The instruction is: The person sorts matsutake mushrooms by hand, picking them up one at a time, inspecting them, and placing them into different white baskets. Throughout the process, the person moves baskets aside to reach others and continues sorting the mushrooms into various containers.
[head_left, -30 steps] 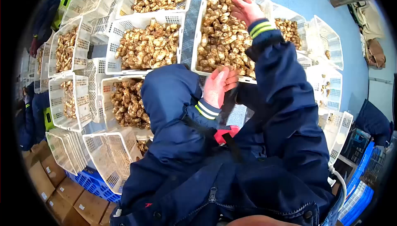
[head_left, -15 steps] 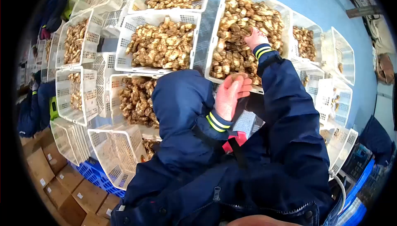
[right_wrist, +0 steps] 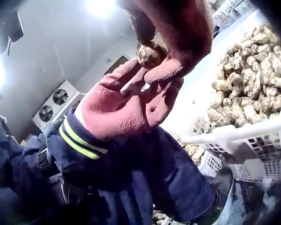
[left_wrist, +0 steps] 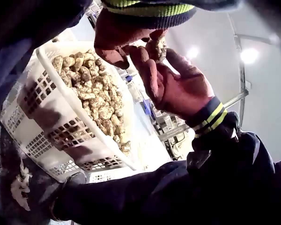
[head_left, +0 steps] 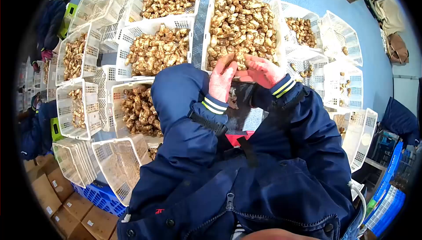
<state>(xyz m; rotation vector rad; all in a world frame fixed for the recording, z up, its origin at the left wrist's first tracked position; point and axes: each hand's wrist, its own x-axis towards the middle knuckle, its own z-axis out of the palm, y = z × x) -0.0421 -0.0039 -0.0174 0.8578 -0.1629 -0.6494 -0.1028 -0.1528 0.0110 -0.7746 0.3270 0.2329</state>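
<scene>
My gloved left hand (head_left: 222,82) and gloved right hand (head_left: 266,72) meet at the near edge of a white crate (head_left: 204,49) heaped with brown-and-cream mushrooms (head_left: 241,25). Between their fingertips is one stubby mushroom (right_wrist: 151,55), cream with dark brown patches. In the left wrist view the right hand (left_wrist: 182,89) pinches this mushroom (left_wrist: 157,49) between thumb and fingers. From the right wrist, the left hand (right_wrist: 117,110) shows palm-up below, its fingers curled against the mushroom. Part of the mushroom is hidden by the fingers.
To the left stand more white crates (head_left: 192,49) of mushrooms and a tilted crate (head_left: 116,165) over a blue one (head_left: 103,198). Sparsely filled crates (head_left: 325,75) line the right. Cardboard boxes (head_left: 94,220) lie at lower left; another person's sleeve (head_left: 28,130) shows far left.
My right hand has come back from the far part of the crate, then its middle, to the near edge. It now holds a mushroom together with the left hand.
</scene>
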